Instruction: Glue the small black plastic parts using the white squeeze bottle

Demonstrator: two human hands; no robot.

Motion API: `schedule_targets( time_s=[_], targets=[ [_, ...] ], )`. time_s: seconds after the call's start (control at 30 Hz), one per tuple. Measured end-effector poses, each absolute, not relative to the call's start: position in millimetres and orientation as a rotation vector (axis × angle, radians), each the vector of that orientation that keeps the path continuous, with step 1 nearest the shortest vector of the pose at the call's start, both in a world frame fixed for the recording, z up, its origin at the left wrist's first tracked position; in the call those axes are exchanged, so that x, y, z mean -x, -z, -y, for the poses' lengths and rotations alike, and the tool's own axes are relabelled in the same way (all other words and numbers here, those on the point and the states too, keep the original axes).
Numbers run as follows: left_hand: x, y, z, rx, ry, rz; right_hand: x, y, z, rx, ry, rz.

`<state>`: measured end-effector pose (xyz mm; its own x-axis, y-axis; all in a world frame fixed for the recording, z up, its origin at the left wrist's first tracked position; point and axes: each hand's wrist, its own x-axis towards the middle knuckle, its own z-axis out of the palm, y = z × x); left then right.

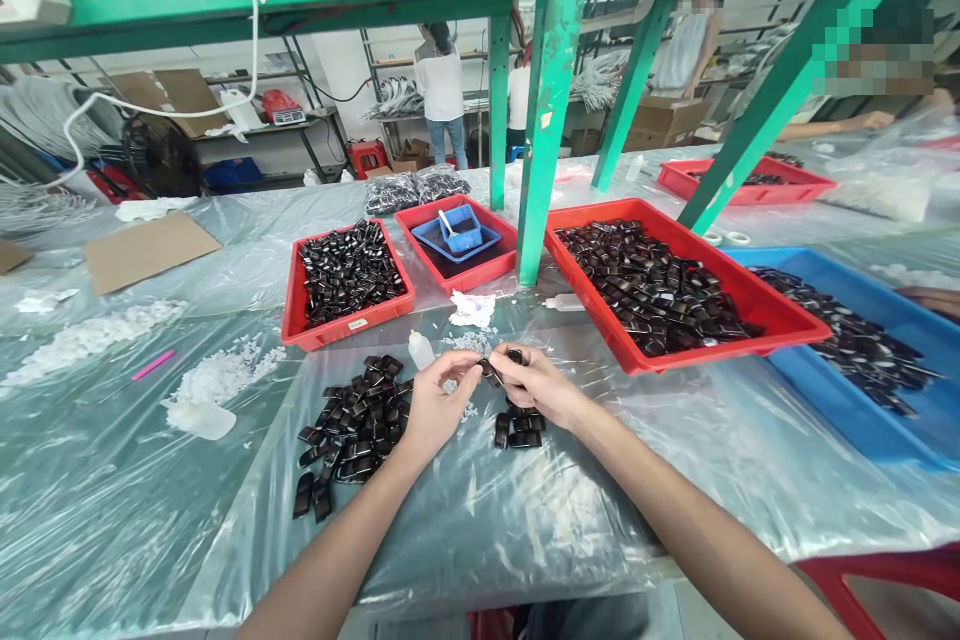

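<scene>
My left hand (pixel 444 402) and my right hand (pixel 536 382) meet over the table, fingertips pinched together. Between them is a small glossy black plastic piece (pixel 491 373), gripped by my right hand; the left thumb and forefinger press at its edge. Whether the left fingers hold something tiny I cannot make out. A second black piece shows at the right fingers. Left of my hands lies a heap of similar black pieces (pixel 360 425). A smaller group of black pieces (pixel 519 428) lies below my right hand. Small clear bits (pixel 474 342) are scattered just beyond the fingers, beside a squeeze bottle (pixel 421 350).
Red trays of black pieces stand left (pixel 349 328) and right (pixel 637 360). A red tray (pixel 499 272) holds blue trays. Far right is a blue tray (pixel 795 370) with a person's hand beside it. A green post (pixel 551 120) rises ahead. White bits (pixel 217 380) lie left.
</scene>
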<state>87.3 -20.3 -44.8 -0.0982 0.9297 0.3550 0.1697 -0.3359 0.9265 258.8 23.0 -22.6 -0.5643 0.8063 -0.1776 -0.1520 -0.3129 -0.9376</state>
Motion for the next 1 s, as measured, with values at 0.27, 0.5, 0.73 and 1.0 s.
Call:
schedule_targets(
  time_s=[0.27, 0.5, 0.73, 1.0],
  targets=[
    [-93.6, 36.6, 28.2, -1.847, -1.5, -1.308, -251.1, 21.8, -16.6, 0.967, -2.218, 0.941],
    [-78.7, 39.8, 18.8, -2.033, -1.398, -1.457, -276.2, 10.7, -32.7, 0.951, -1.695, 1.516],
    [-72.4, 58.5, 14.5, -2.319, -0.998, -1.621, -307.1, 15.7, -47.1, 1.115, -1.017, 2.251],
    [-78.4, 56.2, 14.7, -2.38, -0.887, -1.632, -306.6, 26.5, -49.5, 1.237, -0.931, 2.364]
  ],
)
